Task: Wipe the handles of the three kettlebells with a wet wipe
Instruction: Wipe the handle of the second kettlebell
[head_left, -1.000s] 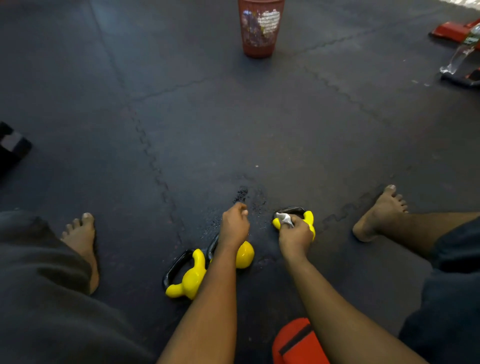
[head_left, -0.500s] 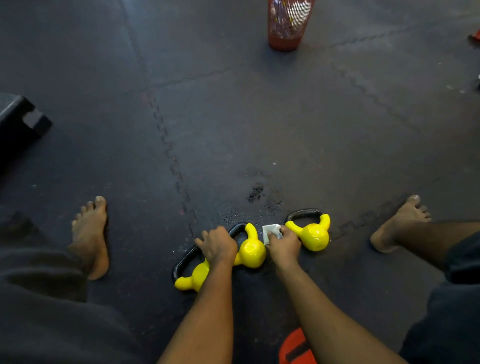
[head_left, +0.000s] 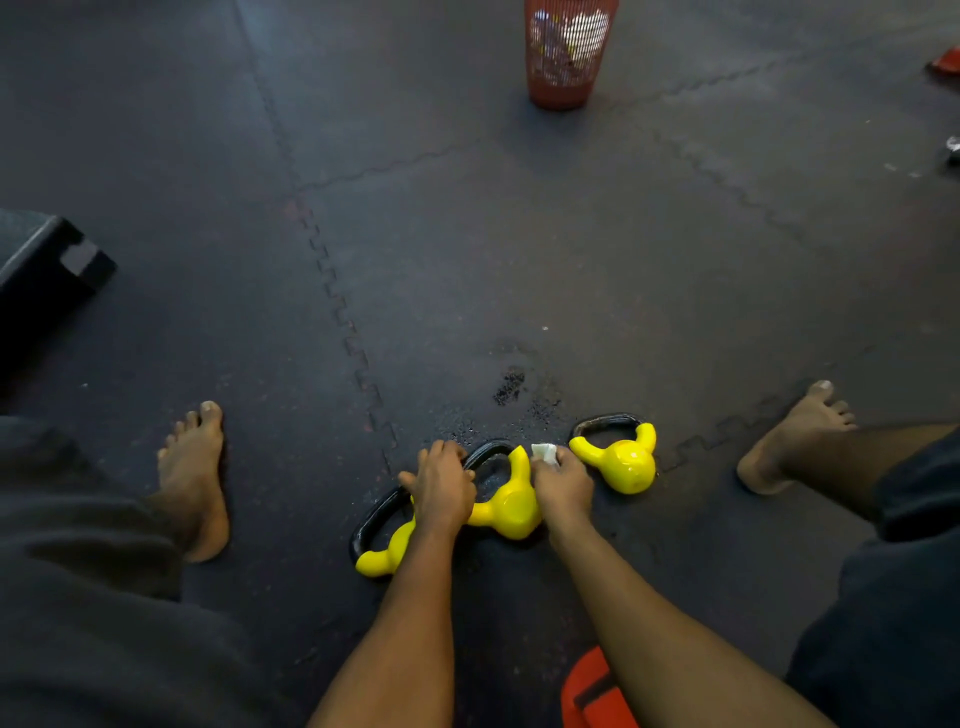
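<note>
Three yellow kettlebells with black handles lie on the dark rubber floor between my feet. My left hand (head_left: 441, 488) lies over the left kettlebell (head_left: 382, 553), fingers curled on the black handle of the middle kettlebell (head_left: 511, 506). My right hand (head_left: 561, 480) pinches a small white wet wipe (head_left: 544, 451) against the right side of the middle kettlebell's handle. The right kettlebell (head_left: 626, 460) lies untouched just right of that hand, its handle (head_left: 605, 421) pointing away from me.
A red mesh bin (head_left: 563, 52) stands far ahead. A black box (head_left: 47, 270) sits at the left. My bare feet (head_left: 195, 478) (head_left: 795, 436) flank the kettlebells. A red-orange object (head_left: 592, 691) lies near my right forearm. A damp patch (head_left: 511, 387) marks the floor.
My right hand with the wipe has moved off the right kettlebell's handle to the middle kettlebell. My left hand has shifted back and left onto the middle handle.
</note>
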